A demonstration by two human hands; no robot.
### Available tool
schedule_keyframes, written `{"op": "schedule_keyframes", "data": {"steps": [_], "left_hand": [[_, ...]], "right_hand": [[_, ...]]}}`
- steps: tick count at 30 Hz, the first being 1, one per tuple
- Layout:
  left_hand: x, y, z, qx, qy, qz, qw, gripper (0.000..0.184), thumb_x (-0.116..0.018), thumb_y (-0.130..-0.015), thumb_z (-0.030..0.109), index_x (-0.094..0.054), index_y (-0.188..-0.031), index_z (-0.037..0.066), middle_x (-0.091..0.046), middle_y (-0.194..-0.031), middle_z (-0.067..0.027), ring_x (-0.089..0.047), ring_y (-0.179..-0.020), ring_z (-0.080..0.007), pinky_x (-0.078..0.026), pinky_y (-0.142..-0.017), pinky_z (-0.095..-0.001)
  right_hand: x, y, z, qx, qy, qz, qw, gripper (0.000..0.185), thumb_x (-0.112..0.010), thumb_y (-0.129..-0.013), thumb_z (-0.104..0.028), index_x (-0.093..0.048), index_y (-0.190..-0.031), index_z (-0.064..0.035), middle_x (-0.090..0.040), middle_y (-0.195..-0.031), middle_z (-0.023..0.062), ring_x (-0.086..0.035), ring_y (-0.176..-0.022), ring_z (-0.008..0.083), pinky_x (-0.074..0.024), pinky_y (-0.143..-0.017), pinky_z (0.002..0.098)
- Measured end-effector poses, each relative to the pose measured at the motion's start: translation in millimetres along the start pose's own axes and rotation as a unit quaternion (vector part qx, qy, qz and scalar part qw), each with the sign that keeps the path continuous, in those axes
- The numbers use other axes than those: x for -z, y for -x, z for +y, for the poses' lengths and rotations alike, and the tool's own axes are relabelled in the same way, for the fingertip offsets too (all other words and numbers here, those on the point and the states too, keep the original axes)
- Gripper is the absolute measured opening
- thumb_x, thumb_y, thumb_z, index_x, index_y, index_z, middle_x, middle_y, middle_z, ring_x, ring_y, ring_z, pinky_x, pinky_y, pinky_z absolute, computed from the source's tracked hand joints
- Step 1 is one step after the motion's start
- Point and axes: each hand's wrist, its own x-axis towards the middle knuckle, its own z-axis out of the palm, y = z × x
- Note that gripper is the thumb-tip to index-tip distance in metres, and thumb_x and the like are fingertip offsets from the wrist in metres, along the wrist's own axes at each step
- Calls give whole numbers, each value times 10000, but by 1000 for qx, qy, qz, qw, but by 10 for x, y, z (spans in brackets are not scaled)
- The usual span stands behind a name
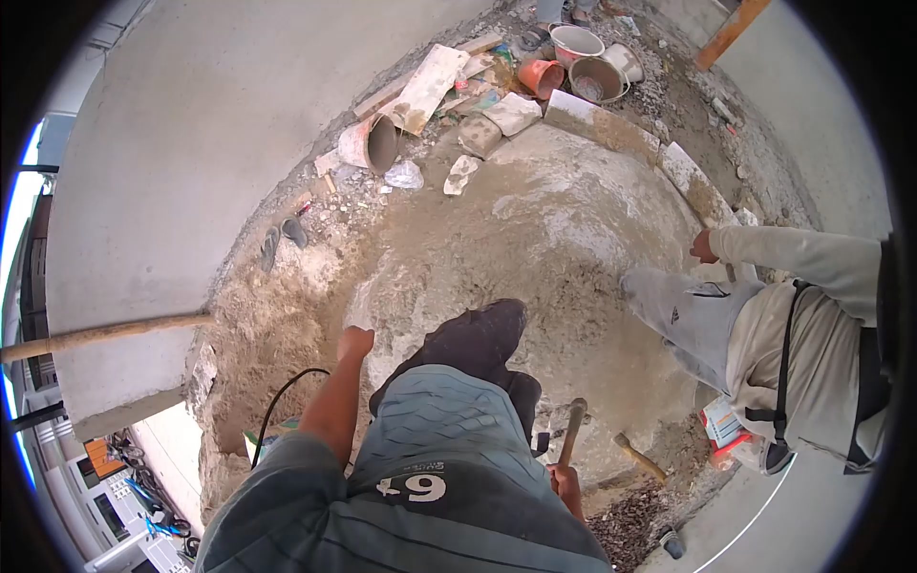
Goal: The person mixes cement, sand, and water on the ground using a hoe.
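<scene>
Working the wet grey mix seemed to be the step in hand: it lay spread out ahead of the person's legs, while the right hand was wrapped round a wooden handle whose lower end was hidden. Well apart from it, the left hand was held out, curled, and whether it gripped anything could not be told. Any further stroke probably called for a firm hold and care near the co-worker on the right.
</scene>
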Motion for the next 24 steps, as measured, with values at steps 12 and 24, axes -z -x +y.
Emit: {"op": "schedule_keyframes", "data": {"steps": [12, 24], "left_hand": [[-457, -660, -1048, -14, 156, -21, 987, 458, -572, -846, 405, -711, -1022, 5, -662, -1115, -249, -627, -1058, -430, -497, -929, -486], [-182, -798, -2943, 321, 701, 71, 632, 367, -652, -859, 364, -612, -1126, 116, -647, -943, -33, -629, -796, -251, -482, -730, -454]], "right_hand": [[-1109, 175, -898, 200, 345, 280, 873, 257, -699, -685, -191, -665, -817, 27, -679, -708, 172, -694, -649, 304, -540, -573, 392], [-1607, 575, -1721, 247, 354, 97, 897, 174, -726, -776, -70, -564, -821, -24, -553, -577, 85, -520, -404, 202, -404, -352, 359]]}}
